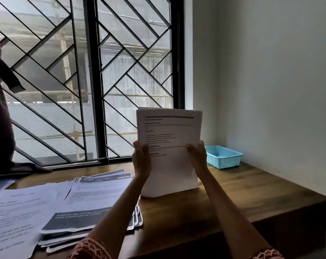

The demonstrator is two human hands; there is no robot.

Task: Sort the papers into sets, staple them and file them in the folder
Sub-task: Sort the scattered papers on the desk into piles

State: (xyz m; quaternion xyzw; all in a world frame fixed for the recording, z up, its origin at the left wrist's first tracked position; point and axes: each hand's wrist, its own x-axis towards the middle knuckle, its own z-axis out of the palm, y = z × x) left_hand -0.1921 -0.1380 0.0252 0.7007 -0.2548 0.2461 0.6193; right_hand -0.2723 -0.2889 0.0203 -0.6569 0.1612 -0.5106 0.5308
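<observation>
Both forearms reach forward, left hand (142, 160) and right hand (198, 156) raised, fingers curled in a grip, thumbs facing the camera.

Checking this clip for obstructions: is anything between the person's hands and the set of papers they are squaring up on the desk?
Nothing visible. The left hand and right hand already grip the upright stack of papers by its side edges, its lower edge resting on the wooden desk. The spread papers lie to its left, the blue basket behind right.
</observation>
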